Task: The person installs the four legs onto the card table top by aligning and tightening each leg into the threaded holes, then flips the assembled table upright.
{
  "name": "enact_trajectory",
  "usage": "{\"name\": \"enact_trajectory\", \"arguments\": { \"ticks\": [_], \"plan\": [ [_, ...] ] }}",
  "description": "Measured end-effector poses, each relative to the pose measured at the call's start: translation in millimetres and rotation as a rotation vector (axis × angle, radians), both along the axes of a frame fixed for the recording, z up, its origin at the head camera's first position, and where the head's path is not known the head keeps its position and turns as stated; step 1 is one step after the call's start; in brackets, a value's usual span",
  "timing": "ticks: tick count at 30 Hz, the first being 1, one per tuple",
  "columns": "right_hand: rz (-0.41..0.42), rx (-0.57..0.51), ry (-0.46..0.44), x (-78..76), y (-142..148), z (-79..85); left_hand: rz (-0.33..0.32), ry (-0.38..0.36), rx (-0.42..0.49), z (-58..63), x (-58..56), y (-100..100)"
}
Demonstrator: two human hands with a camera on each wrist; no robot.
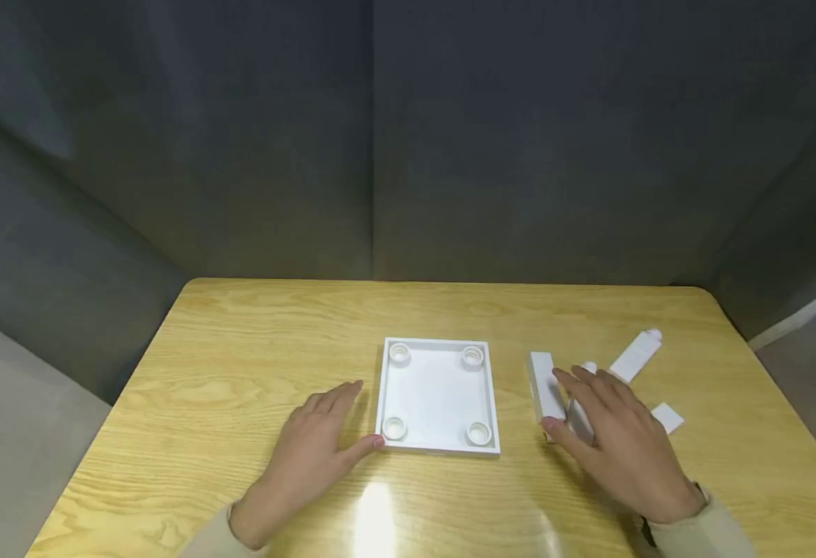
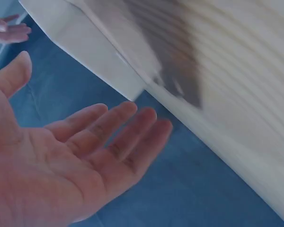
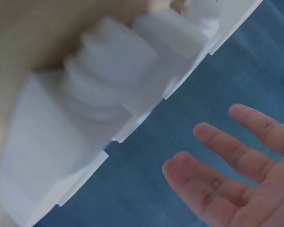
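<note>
A white square panel with a raised rim lies in the middle of the wooden table, a round socket in each corner. At its left side is my left hand, fingers extended, thumb by the near left corner; whether it touches is unclear. My right hand hovers at a group of white blocks with its fingers spread, gripping nothing that I can see. Beside its fingertips lies a white rectangular block, and another white block is partly hidden under the hand. A ridged, thread-like white end shows blurred in the right wrist view.
Farther right, a white block with a knobbed end lies at an angle. Another white piece shows partly behind the right hand. The wooden table ends at dark curtains at the back.
</note>
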State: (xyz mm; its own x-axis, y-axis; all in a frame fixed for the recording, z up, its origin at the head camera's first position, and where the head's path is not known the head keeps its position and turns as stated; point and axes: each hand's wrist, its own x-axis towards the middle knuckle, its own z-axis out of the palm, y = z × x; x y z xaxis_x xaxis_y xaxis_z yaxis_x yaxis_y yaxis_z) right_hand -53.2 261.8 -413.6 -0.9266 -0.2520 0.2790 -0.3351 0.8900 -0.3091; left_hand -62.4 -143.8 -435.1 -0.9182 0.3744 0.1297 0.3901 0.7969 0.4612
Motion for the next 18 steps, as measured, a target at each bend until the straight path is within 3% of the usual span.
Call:
{"name": "enact_trajectory", "arguments": {
  "ticks": [3,8,13,18],
  "plan": [
    [0.003,0.020,-0.041,-14.2,-1.2,6.0,-0.043,0.042,0.012,-1.2,-3.7,12.3],
    [-0.011,0.078,-0.142,-39.1,1.0,12.6,-0.056,0.074,-0.007,-3.2,-8.8,26.2],
    [-0.052,0.163,-0.241,-61.0,6.5,10.3,-0.044,0.053,0.013,-3.3,-11.8,33.2],
    [-0.087,0.212,-0.306,-67.9,6.2,5.0,-0.036,0.021,0.030,-2.8,-9.8,35.8]
  ]
}}
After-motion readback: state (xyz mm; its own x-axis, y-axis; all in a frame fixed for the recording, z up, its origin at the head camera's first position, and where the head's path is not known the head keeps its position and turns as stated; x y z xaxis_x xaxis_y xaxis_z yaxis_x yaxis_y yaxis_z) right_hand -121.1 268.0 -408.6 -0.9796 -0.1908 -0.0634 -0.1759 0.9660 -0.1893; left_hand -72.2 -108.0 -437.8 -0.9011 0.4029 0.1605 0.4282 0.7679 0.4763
